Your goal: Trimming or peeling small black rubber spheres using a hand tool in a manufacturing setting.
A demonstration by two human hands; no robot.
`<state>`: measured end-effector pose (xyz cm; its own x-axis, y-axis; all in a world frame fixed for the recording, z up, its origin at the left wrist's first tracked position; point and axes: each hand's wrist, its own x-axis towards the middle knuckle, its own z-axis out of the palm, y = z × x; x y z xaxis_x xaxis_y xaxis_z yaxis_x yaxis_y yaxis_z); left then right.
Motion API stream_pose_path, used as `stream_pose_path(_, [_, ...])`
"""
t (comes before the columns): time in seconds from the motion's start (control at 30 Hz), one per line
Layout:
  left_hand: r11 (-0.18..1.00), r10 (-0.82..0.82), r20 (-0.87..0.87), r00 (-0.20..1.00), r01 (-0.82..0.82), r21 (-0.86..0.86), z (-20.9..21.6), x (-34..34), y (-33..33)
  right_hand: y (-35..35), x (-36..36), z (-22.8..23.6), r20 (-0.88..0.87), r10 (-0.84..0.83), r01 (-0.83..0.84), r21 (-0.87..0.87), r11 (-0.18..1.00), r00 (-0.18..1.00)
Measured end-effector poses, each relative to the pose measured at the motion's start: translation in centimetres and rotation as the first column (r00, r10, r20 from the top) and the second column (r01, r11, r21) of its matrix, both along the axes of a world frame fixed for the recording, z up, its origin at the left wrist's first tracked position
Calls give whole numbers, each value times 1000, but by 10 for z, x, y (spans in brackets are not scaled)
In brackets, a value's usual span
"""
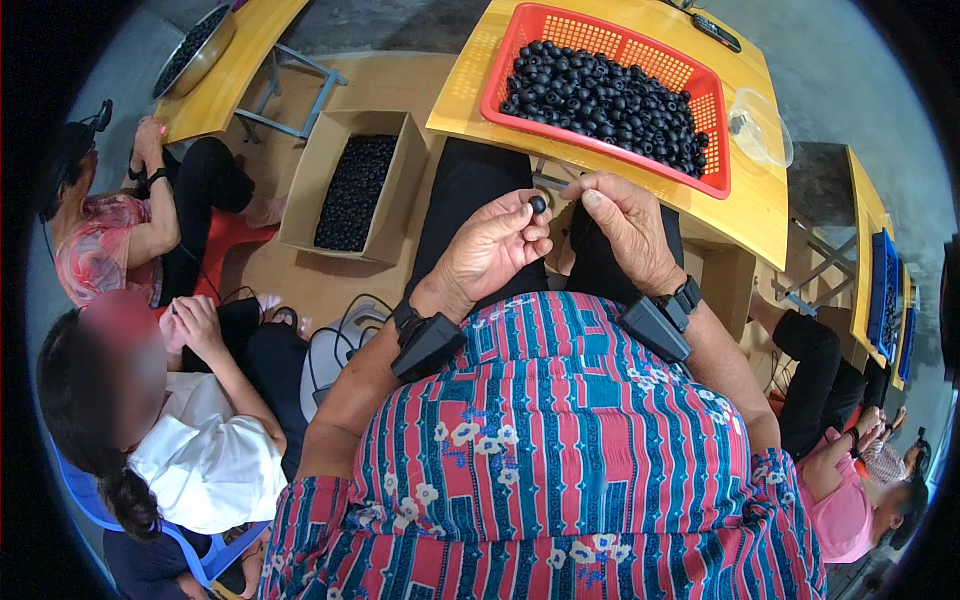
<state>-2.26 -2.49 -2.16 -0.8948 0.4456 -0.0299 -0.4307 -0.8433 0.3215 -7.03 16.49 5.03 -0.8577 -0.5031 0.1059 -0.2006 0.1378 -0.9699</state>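
Observation:
Between the thumb and fingertips of my left hand [497, 238] is one small round black bead [538, 204]. Close beside it, a short gap to the right, my right hand [628, 222] is closed in a pinch of thumb and forefinger. Whatever that pinch holds, if anything, is too small to make out. Both hands are above my lap, just short of the table edge. In front of them, a red-orange plastic basket [609, 145] holds a heap of similar black beads [600, 95], several with a visible hole.
The basket rests on a yellow wooden table [465, 85], with a clear plastic container [762, 128] to its right and a dark remote-like object [716, 32] behind. Left of my legs stands an open cardboard box [405, 190] of black beads. People sit on both sides.

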Motion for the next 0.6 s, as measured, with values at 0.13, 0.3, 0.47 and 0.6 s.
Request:
stream_pose_path(0.13, [999, 49, 40, 998, -49, 2, 3, 1, 1, 5, 1, -2, -152, 105, -63, 260, 964, 983])
stream_pose_path(0.3, [999, 49, 36, 998, -50, 5, 3, 1, 0, 0, 3, 4, -253, 140, -60, 302, 951, 957])
stream_pose_path(0.47, [999, 46, 11, 999, -47, 18, 3, 0, 1, 1, 1, 6, -361, 206, -56, 386, 921, 910])
stream_pose_path(0.6, [999, 47, 35, 998, -48, 16, 2, 2, 0, 0, 1, 5, -351, 189, -39, 394, 918, 917])
